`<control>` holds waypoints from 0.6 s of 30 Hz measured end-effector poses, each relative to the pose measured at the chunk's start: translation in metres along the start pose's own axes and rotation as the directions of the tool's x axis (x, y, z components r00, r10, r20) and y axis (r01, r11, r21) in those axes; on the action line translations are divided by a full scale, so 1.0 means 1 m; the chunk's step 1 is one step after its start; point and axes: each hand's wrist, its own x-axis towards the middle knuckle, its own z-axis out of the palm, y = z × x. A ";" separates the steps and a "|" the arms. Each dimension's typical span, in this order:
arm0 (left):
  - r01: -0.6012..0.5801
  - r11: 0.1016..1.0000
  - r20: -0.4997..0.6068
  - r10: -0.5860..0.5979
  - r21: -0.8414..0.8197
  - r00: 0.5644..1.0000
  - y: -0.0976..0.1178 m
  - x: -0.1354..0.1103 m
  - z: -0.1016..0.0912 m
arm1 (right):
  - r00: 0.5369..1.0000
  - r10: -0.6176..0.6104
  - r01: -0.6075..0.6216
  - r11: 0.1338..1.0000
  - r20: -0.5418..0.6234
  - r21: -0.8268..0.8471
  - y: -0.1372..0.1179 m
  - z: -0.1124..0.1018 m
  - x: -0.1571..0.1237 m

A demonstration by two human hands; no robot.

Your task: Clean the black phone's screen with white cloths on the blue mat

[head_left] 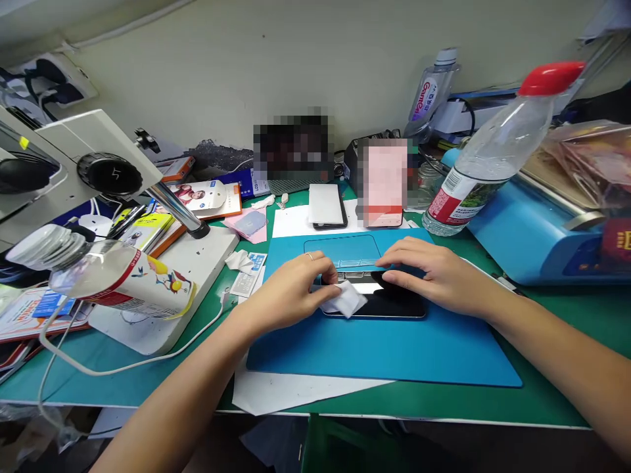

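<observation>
A black phone (394, 307), its glossy face reflecting white light, lies sideways on the blue work mat (384, 355). My left hand (300, 289) pinches a folded white wipe (349, 300) between thumb and fingers, over the phone's left part. On the phone's right side, my right hand (434, 272) has its fingers along the far edge and its thumb over the dark face, steadying it. Part of the phone is hidden by the wipe and both hands.
At the left stand a microscope stand (211, 246) and a tilted-looking plastic bottle (142, 276). A red-capped bottle (473, 190) and a blue machine (522, 230) are at right. Behind the mat are a pink-screened phone (384, 177) and a white-topped phone (325, 203). A white cable (148, 364) curves across the left.
</observation>
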 end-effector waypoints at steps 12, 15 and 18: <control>-0.026 0.705 -0.089 -0.052 -0.709 0.995 0.003 0.007 0.029 | 0.991 -0.121 0.115 0.989 0.052 0.095 -0.016 0.011 0.000; -0.084 0.680 -0.167 -0.057 -0.728 0.984 0.004 0.008 0.030 | 0.993 -0.096 0.080 0.975 0.069 0.206 -0.020 0.011 0.001; -0.125 0.680 -0.252 -0.091 -0.722 0.963 0.004 0.008 0.029 | 0.996 0.024 -0.053 0.936 0.086 0.348 -0.025 0.007 -0.001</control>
